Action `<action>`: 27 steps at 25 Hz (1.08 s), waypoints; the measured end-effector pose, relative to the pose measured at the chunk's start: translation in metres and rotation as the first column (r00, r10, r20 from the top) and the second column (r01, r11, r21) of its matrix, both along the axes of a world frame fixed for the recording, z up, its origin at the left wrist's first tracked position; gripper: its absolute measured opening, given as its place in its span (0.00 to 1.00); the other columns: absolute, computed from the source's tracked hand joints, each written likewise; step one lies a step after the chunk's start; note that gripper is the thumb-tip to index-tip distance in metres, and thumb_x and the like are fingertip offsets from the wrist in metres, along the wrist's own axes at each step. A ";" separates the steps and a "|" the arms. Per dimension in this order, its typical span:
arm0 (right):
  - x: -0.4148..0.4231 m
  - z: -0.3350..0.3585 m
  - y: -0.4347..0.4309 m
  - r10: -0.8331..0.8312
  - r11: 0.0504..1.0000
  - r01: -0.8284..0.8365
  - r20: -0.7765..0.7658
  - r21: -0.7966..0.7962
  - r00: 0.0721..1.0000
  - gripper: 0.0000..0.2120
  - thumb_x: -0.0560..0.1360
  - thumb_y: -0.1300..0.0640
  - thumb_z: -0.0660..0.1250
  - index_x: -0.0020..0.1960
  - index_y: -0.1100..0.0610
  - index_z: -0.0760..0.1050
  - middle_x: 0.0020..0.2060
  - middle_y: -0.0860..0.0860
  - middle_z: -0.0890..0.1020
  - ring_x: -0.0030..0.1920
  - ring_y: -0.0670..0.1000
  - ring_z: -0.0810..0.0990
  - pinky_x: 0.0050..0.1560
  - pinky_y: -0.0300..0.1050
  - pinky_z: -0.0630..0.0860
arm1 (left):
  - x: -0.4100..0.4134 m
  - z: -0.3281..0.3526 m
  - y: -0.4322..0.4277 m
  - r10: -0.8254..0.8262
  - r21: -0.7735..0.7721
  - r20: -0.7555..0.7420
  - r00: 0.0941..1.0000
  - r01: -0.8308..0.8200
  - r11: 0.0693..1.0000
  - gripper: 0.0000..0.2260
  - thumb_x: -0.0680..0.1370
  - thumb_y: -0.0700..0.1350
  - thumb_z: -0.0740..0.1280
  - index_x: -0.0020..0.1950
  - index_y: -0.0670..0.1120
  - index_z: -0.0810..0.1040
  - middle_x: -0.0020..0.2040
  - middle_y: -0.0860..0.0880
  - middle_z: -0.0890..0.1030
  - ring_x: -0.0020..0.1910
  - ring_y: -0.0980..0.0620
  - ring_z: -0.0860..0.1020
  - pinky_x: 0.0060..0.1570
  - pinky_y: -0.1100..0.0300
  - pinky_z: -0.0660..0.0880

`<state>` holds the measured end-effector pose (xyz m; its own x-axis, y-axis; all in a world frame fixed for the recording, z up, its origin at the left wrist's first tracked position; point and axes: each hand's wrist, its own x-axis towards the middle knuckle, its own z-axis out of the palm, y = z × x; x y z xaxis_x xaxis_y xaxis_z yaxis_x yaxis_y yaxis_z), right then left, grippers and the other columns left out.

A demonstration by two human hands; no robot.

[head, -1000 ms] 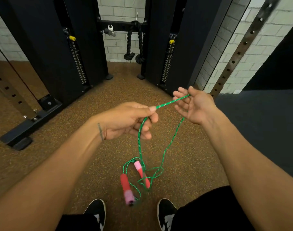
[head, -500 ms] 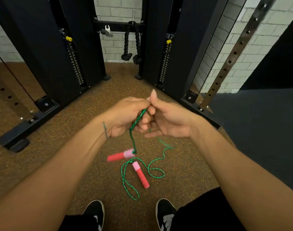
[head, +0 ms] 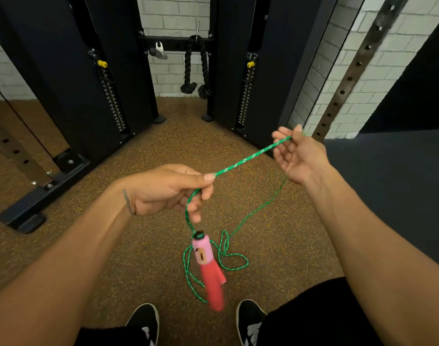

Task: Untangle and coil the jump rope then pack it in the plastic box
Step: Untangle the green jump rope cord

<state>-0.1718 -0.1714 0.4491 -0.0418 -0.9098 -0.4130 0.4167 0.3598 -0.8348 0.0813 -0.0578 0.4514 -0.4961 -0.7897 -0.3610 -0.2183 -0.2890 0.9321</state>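
A green jump rope point(head: 248, 159) with white flecks stretches taut between my two hands. My left hand point(head: 168, 189) pinches it at mid-frame, thumb on top. My right hand point(head: 297, 156) holds it farther right and higher, fingers loosely curled. A pink-and-red handle point(head: 207, 265) dangles from the rope below my left hand, blurred by swinging. More rope lies in loose loops point(head: 228, 260) on the floor. A second handle shows partly behind the hanging one. No plastic box is in view.
Brown speckled rubber floor point(head: 138, 245) lies underfoot, with my two black shoes point(head: 143, 323) at the bottom edge. Black cable-machine columns point(head: 71, 83) stand ahead, their base rail point(head: 43, 196) at left. A dark mat point(head: 393, 196) covers the right side.
My hands were together half a second ago; my right hand has pulled out to the upper right, drawing rope through. The lifted handle now hangs straight down and swings.
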 end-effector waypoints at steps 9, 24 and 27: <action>0.025 -0.028 0.021 0.507 0.607 -0.760 -0.849 0.232 0.147 0.19 0.77 0.48 0.70 0.66 0.52 0.77 0.61 0.52 0.82 0.53 0.50 0.80 0.56 0.49 0.76 | -0.014 0.013 -0.009 0.199 0.090 -0.154 0.968 -0.187 0.978 0.13 0.78 0.49 0.62 0.51 0.43 0.82 0.30 0.46 0.80 0.29 0.51 0.83 0.31 0.59 0.81; 0.025 -0.024 0.015 0.600 0.567 -0.820 -0.642 -0.079 0.477 0.15 0.81 0.44 0.61 0.42 0.52 0.76 0.29 0.46 0.69 0.29 0.45 0.66 0.34 0.41 0.68 | -0.016 0.009 -0.013 0.281 0.008 -0.546 0.789 -0.331 0.944 0.16 0.79 0.42 0.60 0.64 0.41 0.78 0.39 0.49 0.84 0.37 0.54 0.85 0.52 0.51 0.80; 0.028 -0.025 0.020 0.601 0.513 -0.858 -0.720 0.015 0.347 0.14 0.82 0.45 0.61 0.43 0.50 0.78 0.30 0.46 0.69 0.29 0.44 0.65 0.31 0.40 0.65 | -0.013 0.011 -0.014 0.309 -0.019 -0.584 0.750 -0.394 0.919 0.20 0.78 0.38 0.59 0.70 0.38 0.72 0.53 0.47 0.86 0.51 0.52 0.85 0.61 0.47 0.75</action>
